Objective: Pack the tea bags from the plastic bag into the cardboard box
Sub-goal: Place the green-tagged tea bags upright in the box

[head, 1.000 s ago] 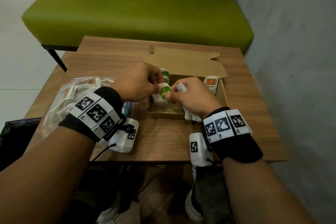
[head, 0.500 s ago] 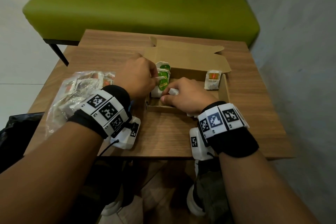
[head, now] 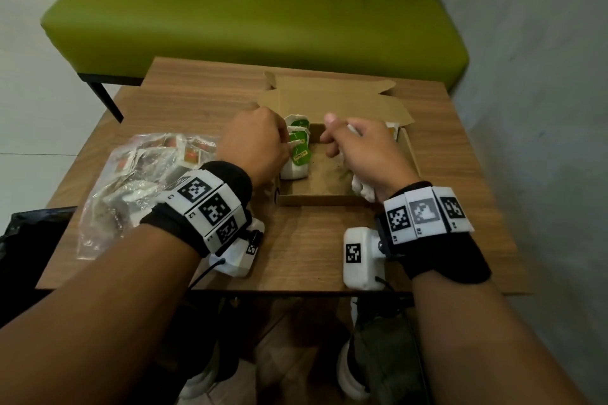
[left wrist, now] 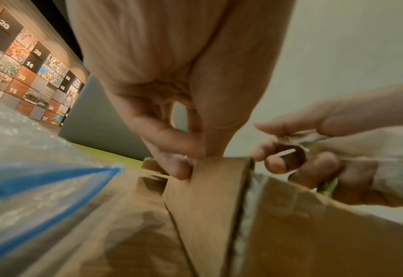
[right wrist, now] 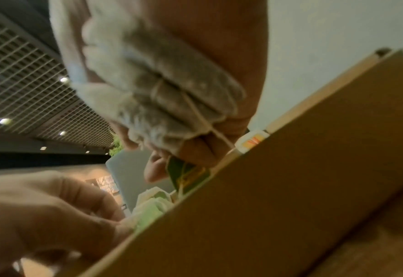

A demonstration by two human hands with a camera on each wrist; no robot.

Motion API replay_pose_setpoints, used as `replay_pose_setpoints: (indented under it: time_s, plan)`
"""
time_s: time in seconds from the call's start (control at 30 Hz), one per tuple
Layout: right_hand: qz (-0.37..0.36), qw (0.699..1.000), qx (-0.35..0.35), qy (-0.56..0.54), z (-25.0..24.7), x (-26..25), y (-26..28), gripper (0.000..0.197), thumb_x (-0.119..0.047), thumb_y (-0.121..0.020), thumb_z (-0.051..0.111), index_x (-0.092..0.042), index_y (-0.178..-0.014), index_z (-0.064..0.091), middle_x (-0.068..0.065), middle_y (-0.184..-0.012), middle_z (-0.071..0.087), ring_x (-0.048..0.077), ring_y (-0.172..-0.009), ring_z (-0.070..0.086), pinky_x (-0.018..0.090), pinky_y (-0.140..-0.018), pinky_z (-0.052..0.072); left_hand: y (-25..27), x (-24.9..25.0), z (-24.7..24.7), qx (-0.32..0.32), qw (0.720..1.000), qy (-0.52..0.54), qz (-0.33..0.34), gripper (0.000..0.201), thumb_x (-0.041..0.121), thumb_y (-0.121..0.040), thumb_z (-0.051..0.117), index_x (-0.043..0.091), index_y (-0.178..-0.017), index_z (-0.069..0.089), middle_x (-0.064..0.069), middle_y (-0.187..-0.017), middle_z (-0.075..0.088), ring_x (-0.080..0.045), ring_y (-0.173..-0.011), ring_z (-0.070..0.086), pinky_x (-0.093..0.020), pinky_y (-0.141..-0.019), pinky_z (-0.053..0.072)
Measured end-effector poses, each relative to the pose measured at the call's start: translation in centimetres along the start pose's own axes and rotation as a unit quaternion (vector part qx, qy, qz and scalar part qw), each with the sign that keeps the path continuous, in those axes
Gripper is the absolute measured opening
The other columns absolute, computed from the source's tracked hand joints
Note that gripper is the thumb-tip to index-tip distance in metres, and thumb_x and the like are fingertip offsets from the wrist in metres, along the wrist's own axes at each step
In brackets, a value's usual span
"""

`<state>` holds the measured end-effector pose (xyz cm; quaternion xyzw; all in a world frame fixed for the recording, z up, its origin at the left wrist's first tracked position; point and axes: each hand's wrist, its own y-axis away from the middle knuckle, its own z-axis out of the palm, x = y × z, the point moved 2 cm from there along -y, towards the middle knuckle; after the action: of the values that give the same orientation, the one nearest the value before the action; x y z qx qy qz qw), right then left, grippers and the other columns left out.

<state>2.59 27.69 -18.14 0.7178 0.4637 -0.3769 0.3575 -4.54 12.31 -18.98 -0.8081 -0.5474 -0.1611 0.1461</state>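
From my head, I see the cardboard box [head: 316, 197] open on the wooden surface [head: 312, 240], with green-tagged tea bags [head: 297, 154] standing in a row by its left wall. My left hand [head: 255, 141] curls around that row and steadies it. My right hand [head: 362, 149] is over the box, its fingers closed on a small bunch of tea bags. They look very light and soft, and I think the thin paper could tear, so the folded top or the tag is the best place to pinch. The plastic bag [head: 138, 174] lies left of the box with more tea bags inside. A green bench [head: 250, 6] stands behind. From my left wrist, my left thumb and finger pinch at the top edge of the box wall [left wrist: 210, 187], and the bag's blue zip strip [left wrist: 53, 180] is close by. From my right wrist, my right hand grips the puffy white tea bags [right wrist: 162, 93], and a string and green tag [right wrist: 188, 176] hang down. The near box wall [right wrist: 290, 196] and the loose strings may get in the way.
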Motion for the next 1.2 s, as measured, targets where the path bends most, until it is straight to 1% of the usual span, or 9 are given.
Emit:
replay_pose_setpoints:
  time_s: [0.23, 0.37, 0.5, 0.63, 0.73, 0.8, 0.93, 1.1, 1.2]
  plan:
    - [0.111, 0.945, 0.007, -0.309, -0.1, -0.1, -0.9, 0.064, -0.057, -0.106, 0.025, -0.015, -0.085, 0.068, -0.003, -0.067, 0.060, 0.008, -0.047, 0.042, 0.021, -0.043, 0.033, 0.1, 0.4, -1.5, 0.021, 0.999, -0.026, 0.001, 0.024, 0.044, -0.089, 0.066, 0.023, -0.101, 0.066, 0.000, -0.112, 0.049, -0.014, -0.085, 0.050, -0.026, -0.065, 0.037]
    - [0.134, 0.908, 0.011, -0.397, -0.1, -0.4, -0.7, 0.067, -0.064, -0.103, 0.021, -0.014, -0.090, 0.064, 0.000, -0.069, 0.056, 0.010, -0.048, 0.048, 0.023, -0.043, 0.039, 0.8, 3.5, -3.7, 0.025, 0.987, 0.130, 0.096, 0.031, 0.054, -0.090, 0.060, 0.024, -0.085, 0.067, 0.014, -0.090, 0.064, 0.001, -0.071, 0.057, -0.019, -0.058, 0.039]
    - [0.187, 0.828, -0.021, -0.528, 0.5, -0.7, -0.5, 0.063, -0.070, -0.099, 0.031, -0.012, -0.092, 0.056, 0.012, -0.089, 0.071, 0.027, -0.079, 0.072, 0.042, -0.076, 0.061, 2.2, 5.8, -3.6, -0.120, 0.961, 0.209, 0.136, 0.038, 0.054, -0.075, 0.076, 0.022, -0.091, 0.066, 0.008, -0.080, 0.068, 0.004, -0.062, 0.060, -0.015, -0.054, 0.048]
    - [0.197, 0.789, 0.002, -0.582, 0.3, -1.0, 0.3, 0.043, -0.056, -0.096, 0.056, -0.014, -0.090, 0.051, 0.005, -0.055, 0.058, 0.018, -0.047, 0.063, 0.030, -0.047, 0.055, 2.6, 5.8, -2.3, -0.150, 0.956, 0.186, 0.168, 0.041, 0.040, -0.070, 0.086, 0.020, -0.097, 0.062, 0.009, -0.084, 0.067, 0.005, -0.064, 0.060, -0.010, -0.055, 0.047]
    - [0.180, 0.773, 0.008, -0.608, 0.2, -1.7, 0.9, 0.028, -0.038, -0.098, 0.062, -0.015, -0.094, 0.047, 0.006, -0.051, 0.058, 0.018, -0.045, 0.064, 0.031, -0.047, 0.057, 2.2, 5.5, -1.7, -0.108, 0.957, 0.225, 0.146, 0.028, 0.028, -0.076, 0.084, 0.017, -0.093, 0.064, 0.004, -0.082, 0.067, -0.010, -0.065, 0.067, -0.032, -0.057, 0.058]
    - [0.179, 0.774, -0.021, -0.607, 0.7, -1.7, 0.8, 0.022, -0.034, -0.099, 0.061, -0.016, -0.102, 0.049, 0.005, -0.058, 0.062, 0.018, -0.051, 0.067, 0.029, -0.048, 0.057, 2.0, 5.3, -1.4, -0.066, 0.962, 0.227, 0.138, 0.024, 0.028, -0.077, 0.082, 0.017, -0.089, 0.064, 0.002, -0.078, 0.067, -0.012, -0.066, 0.066, -0.036, -0.061, 0.057]
    - [0.185, 0.815, -0.061, -0.545, 1.9, -1.3, 0.6, 0.039, -0.042, -0.103, 0.050, -0.013, -0.127, 0.053, 0.004, -0.074, 0.068, 0.017, -0.063, 0.070, 0.029, -0.059, 0.058, 1.9, 5.0, -1.1, -0.013, 0.969, 0.198, 0.146, 0.022, 0.032, -0.077, 0.080, 0.021, -0.081, 0.062, 0.006, -0.076, 0.063, -0.003, -0.066, 0.057, -0.019, -0.057, 0.044]
    - [0.176, 0.831, -0.048, -0.525, 1.9, -0.7, -0.1, 0.059, -0.049, -0.105, 0.038, -0.007, -0.145, 0.050, 0.010, -0.107, 0.069, 0.022, -0.093, 0.070, 0.034, -0.084, 0.053, 1.5, 4.7, -1.1, -0.010, 0.974, 0.195, 0.119, 0.022, 0.044, -0.085, 0.070, 0.022, -0.083, 0.064, 0.008, -0.076, 0.067, -0.006, -0.066, 0.062, -0.026, -0.057, 0.049]
    - [0.175, 0.834, -0.067, -0.518, 2.1, -0.6, -0.1, 0.053, -0.045, -0.106, 0.039, -0.007, -0.140, 0.054, 0.009, -0.104, 0.068, 0.019, -0.083, 0.067, 0.028, -0.068, 0.055, 1.4, 4.6, -1.2, 0.012, 0.979, 0.172, 0.111, 0.016, 0.036, -0.089, 0.065, 0.021, -0.084, 0.065, 0.006, -0.077, 0.067, -0.008, -0.067, 0.060, -0.028, -0.059, 0.047]
